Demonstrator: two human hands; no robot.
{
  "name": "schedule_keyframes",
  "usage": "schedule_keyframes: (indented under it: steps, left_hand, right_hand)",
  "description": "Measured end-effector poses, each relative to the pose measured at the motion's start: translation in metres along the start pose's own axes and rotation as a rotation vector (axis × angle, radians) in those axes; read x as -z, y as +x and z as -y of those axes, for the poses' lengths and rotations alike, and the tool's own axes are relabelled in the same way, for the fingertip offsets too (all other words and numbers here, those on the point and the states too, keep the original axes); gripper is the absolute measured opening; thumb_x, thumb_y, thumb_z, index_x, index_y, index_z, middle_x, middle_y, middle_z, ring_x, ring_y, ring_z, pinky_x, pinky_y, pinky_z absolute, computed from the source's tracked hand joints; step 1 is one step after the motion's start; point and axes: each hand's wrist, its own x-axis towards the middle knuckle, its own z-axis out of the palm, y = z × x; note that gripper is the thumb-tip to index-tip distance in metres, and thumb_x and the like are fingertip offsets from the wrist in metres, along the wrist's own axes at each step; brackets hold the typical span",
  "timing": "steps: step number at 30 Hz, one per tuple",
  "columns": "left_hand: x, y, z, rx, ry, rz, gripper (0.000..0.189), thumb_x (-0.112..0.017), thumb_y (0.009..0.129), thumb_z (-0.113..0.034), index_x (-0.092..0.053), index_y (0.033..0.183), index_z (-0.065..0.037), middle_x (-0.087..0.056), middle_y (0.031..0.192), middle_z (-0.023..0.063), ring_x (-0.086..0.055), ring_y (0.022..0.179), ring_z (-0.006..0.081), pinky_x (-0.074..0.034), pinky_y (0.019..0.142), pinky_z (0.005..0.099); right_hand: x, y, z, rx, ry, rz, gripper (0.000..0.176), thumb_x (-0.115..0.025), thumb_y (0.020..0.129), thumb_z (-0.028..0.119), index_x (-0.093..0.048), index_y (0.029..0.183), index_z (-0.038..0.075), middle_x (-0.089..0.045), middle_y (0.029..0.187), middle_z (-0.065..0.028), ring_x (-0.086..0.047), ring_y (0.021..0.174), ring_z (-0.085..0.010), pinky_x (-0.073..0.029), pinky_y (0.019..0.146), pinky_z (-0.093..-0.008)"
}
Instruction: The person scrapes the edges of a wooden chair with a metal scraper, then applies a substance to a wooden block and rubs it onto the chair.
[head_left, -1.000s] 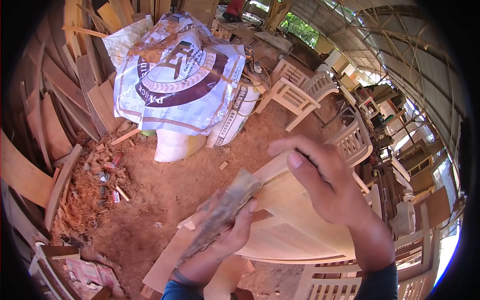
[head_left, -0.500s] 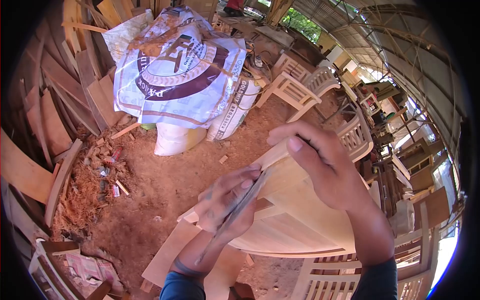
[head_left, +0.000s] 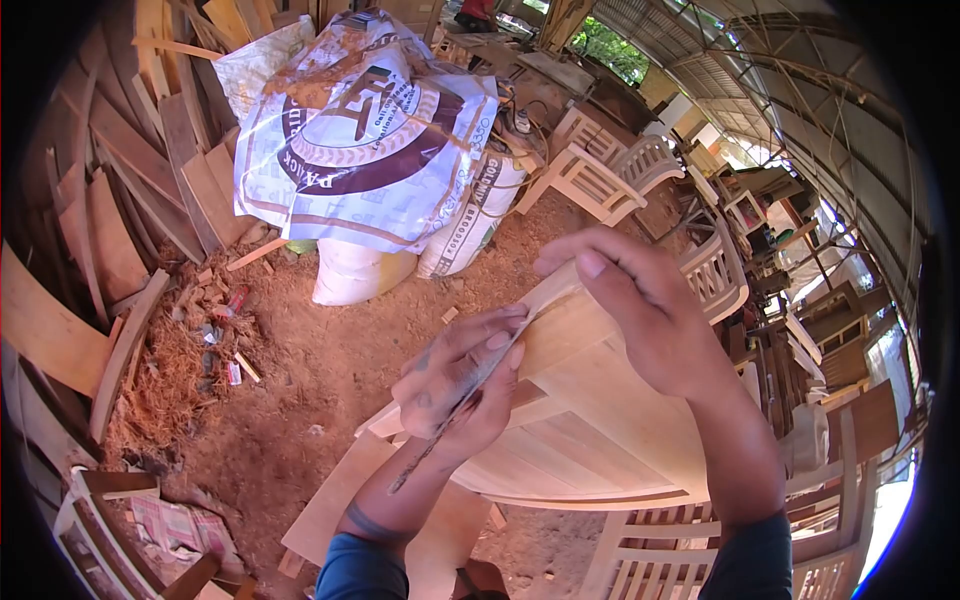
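A pale wooden panel piece with a curved lower edge lies in front of me, its raised corner between my hands. My left hand is closed round a thin, dark-edged strip, perhaps folded sandpaper, pressed to the edge near that corner. The strip's lower end hangs over my left wrist. Fingers and thumb of my right hand wrap over the top corner of the panel and grip it.
Sacks under a printed sheet stand ahead on the dirt floor. Wood planks lean at the left, above a heap of shavings. Wooden chairs stand beyond my right hand; slatted frames are at the lower right.
My left hand has turned slightly, and the strip in it has shifted along the panel's edge, showing more of its face. My right hand keeps its hold on the corner.
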Motion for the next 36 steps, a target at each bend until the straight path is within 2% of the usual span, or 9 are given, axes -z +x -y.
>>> schedule_keyframes:
  steps: [9,14,17,20,22,27,30,32,36]
  left_hand:
    - [-0.015,0.009,-0.006,-0.050,-0.160,-0.060,0.032,-0.067,0.072,0.013,-0.063,0.104,0.007,-0.066,0.093,0.0247,-0.069,0.088,0.0367,-0.058,0.076,0.0395]
    - [0.005,0.014,0.000,-0.160,-0.149,0.061,0.034,-0.068,0.072,0.011,-0.063,0.105,0.007,-0.066,0.094,0.0245,-0.069,0.090,0.0364,-0.057,0.077,0.0397]
    - [0.004,0.011,0.002,-0.049,-0.173,0.050,0.033,-0.070,0.074,0.006,-0.063,0.106,0.008,-0.067,0.094,0.0236,-0.068,0.091,0.0355,-0.057,0.078,0.0395]
    - [0.008,0.029,-0.013,-0.143,-0.108,0.102,0.030,-0.071,0.073,0.006,-0.064,0.102,0.007,-0.067,0.094,0.0218,-0.069,0.089,0.0346,-0.057,0.076,0.0386]
    - [0.008,0.024,-0.007,-0.139,-0.144,0.095,0.026,-0.070,0.074,0.007,-0.064,0.100,0.006,-0.067,0.093,0.0211,-0.070,0.087,0.0335,-0.058,0.074,0.0378]
    - [0.011,0.006,-0.005,-0.095,0.083,0.084,0.023,-0.069,0.076,0.002,-0.063,0.097,0.007,-0.067,0.091,0.0211,-0.070,0.084,0.0336,-0.058,0.071,0.0369]
    - [0.008,0.011,-0.008,-0.213,0.066,0.037,0.025,-0.072,0.073,0.002,-0.063,0.096,0.006,-0.067,0.088,0.0215,-0.070,0.082,0.0335,-0.058,0.070,0.0370]
    - [0.005,0.026,-0.001,-0.387,-0.035,0.021,0.027,-0.074,0.071,0.004,-0.062,0.095,0.005,-0.067,0.086,0.0213,-0.070,0.082,0.0332,-0.058,0.070,0.0372]
    - [0.010,0.021,-0.013,-0.224,0.053,0.078,0.031,-0.076,0.069,0.005,-0.062,0.097,0.004,-0.067,0.085,0.0203,-0.070,0.082,0.0327,-0.058,0.070,0.0377]
  right_hand:
    - [-0.004,-0.003,0.000,0.034,0.030,-0.008,0.023,-0.047,0.097,0.019,-0.058,0.095,-0.002,-0.057,0.074,-0.0142,-0.054,0.067,-0.0206,-0.044,0.065,-0.0322]
    - [0.000,-0.003,0.005,-0.014,-0.017,0.018,0.024,-0.048,0.097,0.019,-0.058,0.096,-0.002,-0.058,0.075,-0.0145,-0.054,0.068,-0.0203,-0.044,0.065,-0.0320]
    - [-0.002,-0.004,0.005,-0.003,-0.017,0.005,0.024,-0.048,0.097,0.020,-0.059,0.096,-0.002,-0.058,0.075,-0.0146,-0.055,0.068,-0.0202,-0.044,0.065,-0.0319]
    - [-0.003,-0.003,0.004,0.031,0.007,0.003,0.025,-0.048,0.098,0.020,-0.059,0.097,-0.002,-0.059,0.075,-0.0142,-0.055,0.068,-0.0196,-0.044,0.065,-0.0318]
    - [-0.004,-0.004,0.003,0.026,0.034,-0.003,0.025,-0.048,0.098,0.020,-0.059,0.096,-0.002,-0.059,0.075,-0.0140,-0.054,0.067,-0.0192,-0.043,0.065,-0.0316]
    - [-0.002,-0.003,0.003,0.016,-0.003,0.007,0.025,-0.049,0.097,0.020,-0.059,0.096,-0.003,-0.058,0.075,-0.0139,-0.053,0.066,-0.0186,-0.042,0.063,-0.0313]
    - [-0.002,-0.004,0.001,0.017,0.004,0.000,0.024,-0.049,0.097,0.020,-0.059,0.096,-0.003,-0.058,0.075,-0.0139,-0.052,0.065,-0.0184,-0.042,0.063,-0.0312]
    - [-0.001,-0.003,0.002,0.007,-0.006,0.007,0.024,-0.049,0.097,0.020,-0.059,0.096,-0.003,-0.058,0.074,-0.0140,-0.052,0.065,-0.0184,-0.042,0.062,-0.0313]
    - [-0.002,-0.003,0.001,0.025,0.003,-0.010,0.025,-0.049,0.097,0.020,-0.059,0.096,-0.003,-0.058,0.074,-0.0138,-0.052,0.065,-0.0183,-0.042,0.062,-0.0314]
